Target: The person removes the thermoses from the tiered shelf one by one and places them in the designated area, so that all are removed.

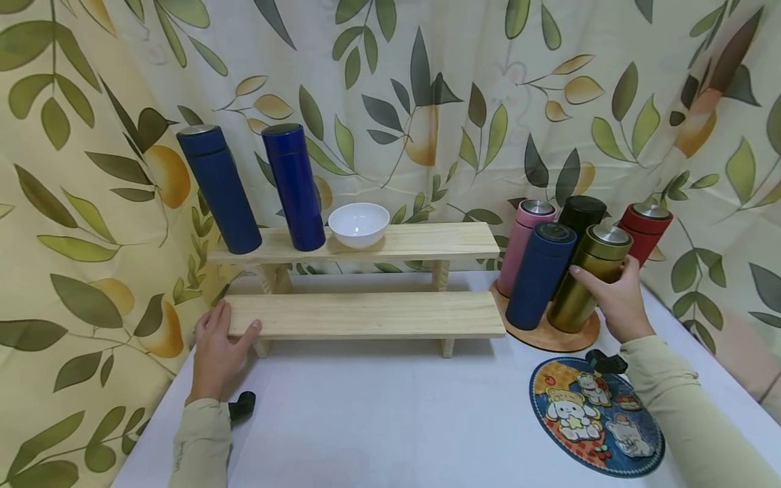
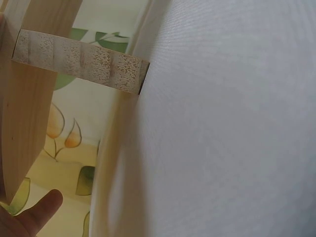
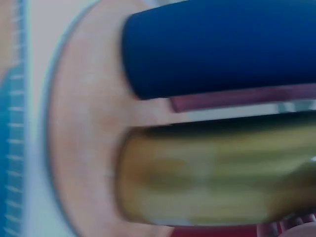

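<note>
Right hand (image 1: 619, 301) grips the seemingly upright gold flask (image 1: 588, 278), lid topmost.

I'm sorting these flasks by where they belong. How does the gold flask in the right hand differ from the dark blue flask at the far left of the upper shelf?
The gold flask stands on the round wooden tray among other flasks; the dark blue flask stands on the upper shelf. The right hand grips the gold flask; nothing touches the blue one. Gold is glossy metallic, blue matte. Both are tall cylinders with silver tops.
</note>
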The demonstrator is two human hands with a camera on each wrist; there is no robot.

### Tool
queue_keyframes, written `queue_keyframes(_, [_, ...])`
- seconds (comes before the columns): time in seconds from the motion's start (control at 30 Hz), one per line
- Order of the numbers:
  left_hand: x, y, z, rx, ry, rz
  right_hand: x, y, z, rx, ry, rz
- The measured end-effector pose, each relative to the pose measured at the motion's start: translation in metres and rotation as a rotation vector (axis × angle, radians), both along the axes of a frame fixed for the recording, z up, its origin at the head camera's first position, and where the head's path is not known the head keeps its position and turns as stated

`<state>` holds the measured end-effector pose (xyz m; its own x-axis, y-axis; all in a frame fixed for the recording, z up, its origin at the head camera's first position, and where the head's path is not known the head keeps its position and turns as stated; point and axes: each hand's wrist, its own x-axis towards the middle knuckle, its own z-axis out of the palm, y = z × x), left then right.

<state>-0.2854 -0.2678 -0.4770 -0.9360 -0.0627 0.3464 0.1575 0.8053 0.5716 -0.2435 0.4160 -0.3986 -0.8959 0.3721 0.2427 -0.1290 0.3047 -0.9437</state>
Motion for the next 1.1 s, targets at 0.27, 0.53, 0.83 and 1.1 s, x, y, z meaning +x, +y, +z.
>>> queue_keyframes(0.27, [-0.001, -0.001, 0.001, -0.007, -0.001, 0.01, 0.007, 0.003, 0.067, -0.094, 0.221, 0.014])
queue_keyframes(0.53, [0.001, -0.001, 0.001, -0.009, -0.007, 0.008, 0.014, -0.014, 0.109, 0.03, 0.232, 0.053])
queue_keyframes(0.83, [-0.001, -0.001, 0.0, -0.014, 0.002, 0.011, 0.014, -0.064, 0.148, 0.123, 0.34, 0.113])
queue_keyframes(1.1, [0.001, 0.002, 0.001, -0.007, -0.006, 0.004, -0.009, -0.113, 0.156, -0.08, 0.437, 0.328])
